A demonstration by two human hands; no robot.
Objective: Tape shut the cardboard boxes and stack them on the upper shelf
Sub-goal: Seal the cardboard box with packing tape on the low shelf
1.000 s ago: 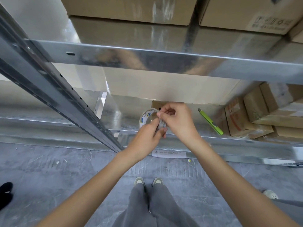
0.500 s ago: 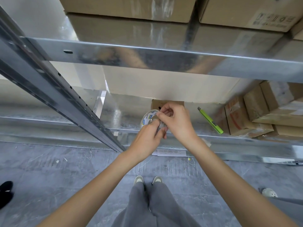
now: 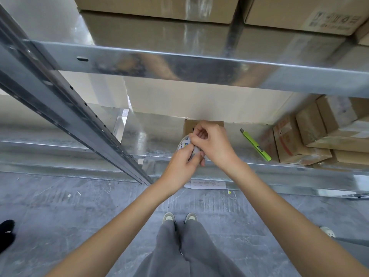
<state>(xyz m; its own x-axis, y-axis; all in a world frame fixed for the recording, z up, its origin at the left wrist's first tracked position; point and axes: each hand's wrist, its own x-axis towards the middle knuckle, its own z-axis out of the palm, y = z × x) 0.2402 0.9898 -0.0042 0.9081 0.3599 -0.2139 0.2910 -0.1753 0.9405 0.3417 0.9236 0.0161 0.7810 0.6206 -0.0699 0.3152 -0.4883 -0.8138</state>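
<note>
A roll of clear tape (image 3: pixel 184 144) with a white and blue core label is held over the front edge of the lower metal shelf (image 3: pixel 155 136). My left hand (image 3: pixel 182 168) grips the roll from below. My right hand (image 3: pixel 212 144) pinches at the roll's rim with thumb and fingertips; the tape end is hidden by the fingers. Behind the hands a small cardboard box (image 3: pixel 188 125) stands on the lower shelf, mostly hidden. Large cardboard boxes (image 3: pixel 159 7) sit on the upper shelf (image 3: pixel 179 62).
A green utility knife (image 3: pixel 256 144) lies on the lower shelf right of my hands. Several small cardboard boxes (image 3: pixel 299 140) are piled at the right. A slanted metal upright (image 3: pixel 69 104) crosses the left. A paper slip (image 3: pixel 207 184) lies on the grey floor.
Both hands stay at the tape roll, with the right fingers shifting slightly on its rim. The view has tilted a little.
</note>
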